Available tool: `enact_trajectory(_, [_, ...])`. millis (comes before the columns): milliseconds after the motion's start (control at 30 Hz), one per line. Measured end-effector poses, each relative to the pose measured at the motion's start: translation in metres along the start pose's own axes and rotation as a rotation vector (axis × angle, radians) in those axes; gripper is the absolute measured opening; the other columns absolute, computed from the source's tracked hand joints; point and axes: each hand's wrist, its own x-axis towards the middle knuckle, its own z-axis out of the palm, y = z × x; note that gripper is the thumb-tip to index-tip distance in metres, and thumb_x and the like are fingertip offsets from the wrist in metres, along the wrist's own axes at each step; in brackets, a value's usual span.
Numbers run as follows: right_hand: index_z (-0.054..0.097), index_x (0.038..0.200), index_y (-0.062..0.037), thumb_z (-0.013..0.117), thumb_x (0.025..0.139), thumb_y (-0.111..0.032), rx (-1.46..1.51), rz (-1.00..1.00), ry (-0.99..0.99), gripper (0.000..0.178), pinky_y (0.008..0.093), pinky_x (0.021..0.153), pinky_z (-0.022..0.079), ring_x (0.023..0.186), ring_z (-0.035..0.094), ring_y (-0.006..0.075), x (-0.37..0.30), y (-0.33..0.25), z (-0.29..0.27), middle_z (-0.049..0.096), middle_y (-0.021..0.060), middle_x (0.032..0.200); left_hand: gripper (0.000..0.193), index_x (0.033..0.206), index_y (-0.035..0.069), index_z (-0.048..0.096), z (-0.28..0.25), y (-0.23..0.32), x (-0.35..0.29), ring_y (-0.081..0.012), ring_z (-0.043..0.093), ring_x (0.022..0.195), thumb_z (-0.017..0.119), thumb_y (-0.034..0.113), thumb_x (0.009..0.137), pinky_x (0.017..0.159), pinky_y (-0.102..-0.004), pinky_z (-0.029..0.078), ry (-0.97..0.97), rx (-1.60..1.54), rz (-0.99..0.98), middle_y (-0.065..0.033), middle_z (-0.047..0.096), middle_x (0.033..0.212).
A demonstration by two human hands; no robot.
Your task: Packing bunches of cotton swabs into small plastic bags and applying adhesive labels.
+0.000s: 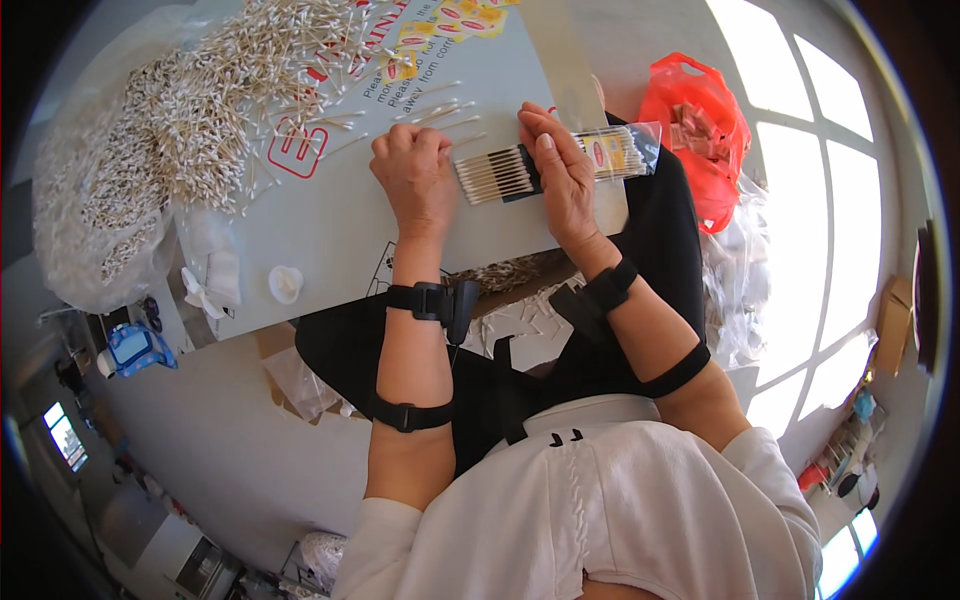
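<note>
Head camera looks down on two bare hands working at a pale grey counter (330,215). Left hand (413,172) lies knuckles up with its fingers curled under into a loose fist, its fingertips hidden, set just beside the loose end of a row of cotton swabs (492,175). Whether it pinches any of the swabs cannot be told. Right hand (560,165) rests flat with its fingers stretched out and pressed together, laid over the swabs where they enter a clear plastic packet (622,150). The packet reaches away from the right hand's outer side and shows a red and yellow label.

Beyond the left hand's knuckles a few single cotton swabs (440,110) lie scattered, and farther off to its outer side a large heap of cotton swabs (210,100) spreads over the counter. Well past the right hand sits an orange-red plastic bag (695,125). Near the left forearm, at the counter's edge, lie a small white round cap (285,283) and some crumpled white plastic (210,265). Both forearms carry black straps.
</note>
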Motion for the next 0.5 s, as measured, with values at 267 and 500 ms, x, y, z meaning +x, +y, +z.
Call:
enact_trajectory(267, [0.058, 0.124, 0.0035, 0.048, 0.104, -0.014, -0.022, -0.007, -0.021, 0.028, 0.0292, 0.106, 0.043, 0.124, 0.052, 0.0178, 0.0, 0.001, -0.002, 0.053, 0.0123, 0.139, 0.021, 0.09, 0.015, 0.068, 0.001, 0.012, 0.013, -0.0269, 0.05, 0.102, 0.076, 0.006, 0.073, 0.09, -0.0412, 0.04, -0.007, -0.024, 0.032, -0.0001, 0.057, 0.096])
enact_trajectory(500, [0.058, 0.125, 0.003, 0.047, 0.105, -0.015, 0.033, 0.026, 0.005, 0.029, 0.0288, 0.105, 0.043, 0.122, 0.053, 0.0163, 0.0, -0.002, 0.0, 0.054, 0.0114, 0.138, 0.017, 0.085, 0.013, 0.066, 0.008, 0.019, 0.017, -0.0269, 0.049, 0.097, 0.074, 0.004, 0.073, 0.083, -0.042, 0.04, -0.122, -0.02, 0.127, -0.0006, 0.055, 0.09])
